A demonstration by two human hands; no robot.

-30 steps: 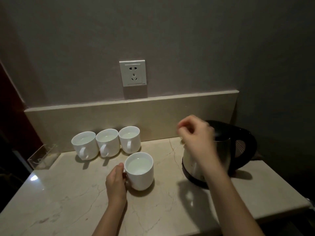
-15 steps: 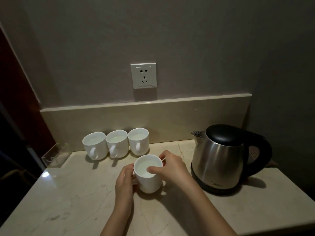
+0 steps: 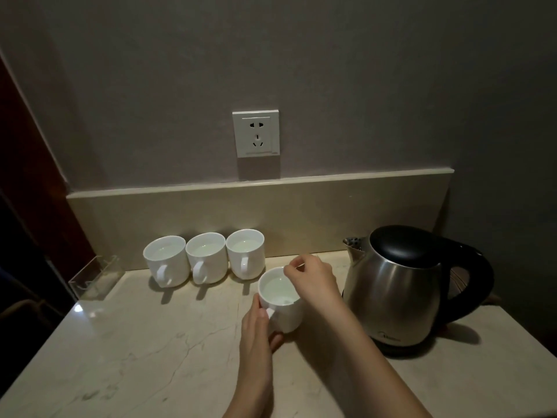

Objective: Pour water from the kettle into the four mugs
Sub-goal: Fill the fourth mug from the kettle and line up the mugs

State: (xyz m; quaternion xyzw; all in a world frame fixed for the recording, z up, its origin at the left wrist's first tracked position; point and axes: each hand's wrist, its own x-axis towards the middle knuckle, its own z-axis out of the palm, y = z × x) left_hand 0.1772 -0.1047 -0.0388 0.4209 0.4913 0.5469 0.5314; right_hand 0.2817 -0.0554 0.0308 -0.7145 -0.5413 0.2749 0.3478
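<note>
Ceramic mug (image 3: pixel 281 303), filled and at frame centre on the tabletop (image 3: pixel 150 342), looks heavy, smooth and breakable; best held by handle and wall. Left hand (image 3: pixel 256 330) curls around its handle side; right hand (image 3: pixel 312 280) pinches its far rim. Kettle (image 3: pixel 398 291) stands right; its small logo is unreadable.

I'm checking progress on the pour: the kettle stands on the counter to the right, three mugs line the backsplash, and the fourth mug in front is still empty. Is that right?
Not quite. The head view shows the fourth mug already holding water, like the three mugs lined along the backsplash. The left hand holds it at the handle and the right hand rests at its rim. The kettle does stand on the counter to the right.
</note>
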